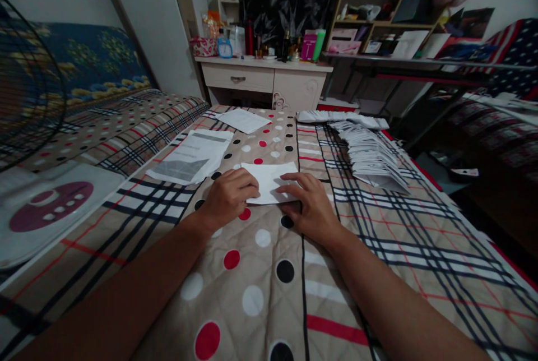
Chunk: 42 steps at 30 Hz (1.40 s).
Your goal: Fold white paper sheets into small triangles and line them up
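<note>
Two bare hands meet over a small white paper (269,173) that lies on the patterned bedspread (269,260), in the middle and in front of the person. The left hand (229,195) is narrow, its fingers curled together at the paper's left edge; whether they pinch it, I cannot tell. The right hand (311,204) is wider, fingers parted, with its fingertips over the paper's right part and its thumb low by the near corner. Beyond the left hand lies a printed sheet (191,156) with grey areas, and farther off a blank white sheet (245,120). To the right, well apart from the hands, a long row of overlapping folded papers (372,153) stretches away. At far left are a plastic bag (101,184) with a pinkish print and a fan (31,81); past the bed stands a pale cabinet (239,78) bearing a blue clock (225,46) and a green tube (319,45).
</note>
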### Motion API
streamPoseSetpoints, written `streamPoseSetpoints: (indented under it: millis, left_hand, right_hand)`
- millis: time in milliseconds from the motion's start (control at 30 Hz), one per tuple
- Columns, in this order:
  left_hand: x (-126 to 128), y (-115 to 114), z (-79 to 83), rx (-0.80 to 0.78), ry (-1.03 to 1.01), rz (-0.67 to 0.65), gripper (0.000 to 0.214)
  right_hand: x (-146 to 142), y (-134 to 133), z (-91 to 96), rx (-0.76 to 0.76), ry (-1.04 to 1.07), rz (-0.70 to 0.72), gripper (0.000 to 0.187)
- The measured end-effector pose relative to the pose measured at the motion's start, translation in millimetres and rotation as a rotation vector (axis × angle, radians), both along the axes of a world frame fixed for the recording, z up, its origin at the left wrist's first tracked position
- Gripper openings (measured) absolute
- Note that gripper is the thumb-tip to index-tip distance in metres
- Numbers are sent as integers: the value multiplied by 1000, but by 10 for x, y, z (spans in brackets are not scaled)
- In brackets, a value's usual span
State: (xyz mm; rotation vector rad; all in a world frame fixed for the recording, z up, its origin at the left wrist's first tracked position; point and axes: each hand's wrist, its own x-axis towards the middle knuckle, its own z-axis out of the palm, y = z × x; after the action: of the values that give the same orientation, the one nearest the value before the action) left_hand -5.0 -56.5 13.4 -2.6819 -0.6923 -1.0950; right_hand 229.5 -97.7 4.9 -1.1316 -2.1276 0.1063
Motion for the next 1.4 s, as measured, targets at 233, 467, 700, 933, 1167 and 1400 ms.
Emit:
streamPoseSetpoints:
  millis: [233, 467, 700, 933, 1167, 1400]
  left_hand:
    - [0, 36, -80, -220, 40, 24, 19]
    - [0, 156, -179, -661, -152, 34, 9]
    - [30, 176, -164, -681, -166, 184, 24]
    - [102, 159, -170, -797, -303, 324, 28]
    - [81, 180, -227, -722, -244, 327, 22]
    - [116, 103, -151, -417, -40, 257, 12]
  right_hand:
    - [-5, 4, 12, -95, -71, 8, 22]
    - [-14, 20, -4, -152, -11, -27, 15]
    - [-48, 78, -40, -177, 98, -68, 6]
    - [-93, 88, -39, -232, 167, -137, 10]
    - [-154, 84, -28, -215, 142, -215, 13]
    - [-154, 81, -35, -240, 180, -253, 14]
